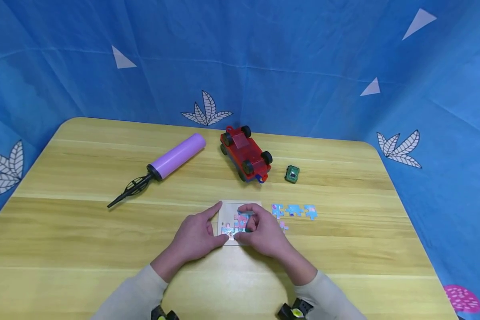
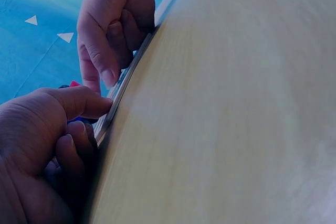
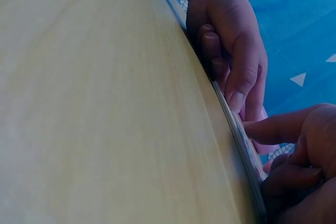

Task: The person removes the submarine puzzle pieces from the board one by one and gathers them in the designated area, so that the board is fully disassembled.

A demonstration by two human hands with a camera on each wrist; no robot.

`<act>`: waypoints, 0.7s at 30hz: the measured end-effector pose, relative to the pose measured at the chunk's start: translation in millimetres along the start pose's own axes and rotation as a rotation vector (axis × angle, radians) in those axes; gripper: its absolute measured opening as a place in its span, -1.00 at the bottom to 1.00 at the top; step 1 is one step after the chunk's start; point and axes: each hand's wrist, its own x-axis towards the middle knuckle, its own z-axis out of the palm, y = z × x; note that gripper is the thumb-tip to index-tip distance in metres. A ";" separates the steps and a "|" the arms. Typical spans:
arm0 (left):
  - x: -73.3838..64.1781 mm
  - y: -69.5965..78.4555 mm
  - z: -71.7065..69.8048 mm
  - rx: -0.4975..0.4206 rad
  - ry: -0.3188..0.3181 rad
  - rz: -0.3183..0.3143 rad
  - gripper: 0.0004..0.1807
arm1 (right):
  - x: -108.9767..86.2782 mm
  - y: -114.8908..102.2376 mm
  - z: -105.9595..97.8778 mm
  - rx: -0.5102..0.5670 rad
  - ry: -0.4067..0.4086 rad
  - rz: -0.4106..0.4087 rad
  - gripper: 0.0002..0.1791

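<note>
A square puzzle tray (image 1: pixel 226 212) lies flat on the table, with pink and blue jigsaw pieces (image 1: pixel 240 220) in its lower and right parts. My left hand (image 1: pixel 194 235) rests along the tray's left side, its index fingertip at the upper left corner. My right hand (image 1: pixel 266 231) reaches over the right side and covers part of the pieces; its index finger stretches across the top. Both thumbs press from above near the lower edge, their tips close together at a jigsaw piece. In the right wrist view, the left thumb (image 3: pixel 244 74) points down onto the tray's edge.
Several loose jigsaw pieces (image 1: pixel 294 210) lie right of the tray, one partly behind the right hand. Farther back are a purple hand pump (image 1: pixel 178 155) with a black nozzle, an overturned red toy car (image 1: pixel 244 150) and a small green toy (image 1: pixel 292 174). A blue curtain (image 1: pixel 264 66) hangs behind the table.
</note>
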 end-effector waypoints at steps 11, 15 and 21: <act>0.2 -0.3 -0.9 0.002 -0.004 0.001 -0.04 | 2.5 -1.0 -0.4 -0.013 -0.014 0.027 -0.39; 0.0 -0.8 -0.3 -0.004 0.000 0.004 -0.04 | 1.8 -3.0 -0.9 -0.010 -0.017 0.039 -0.40; -0.9 -0.9 0.4 0.000 0.012 0.009 -0.05 | 1.1 -3.1 -1.2 -0.005 -0.016 0.047 -0.40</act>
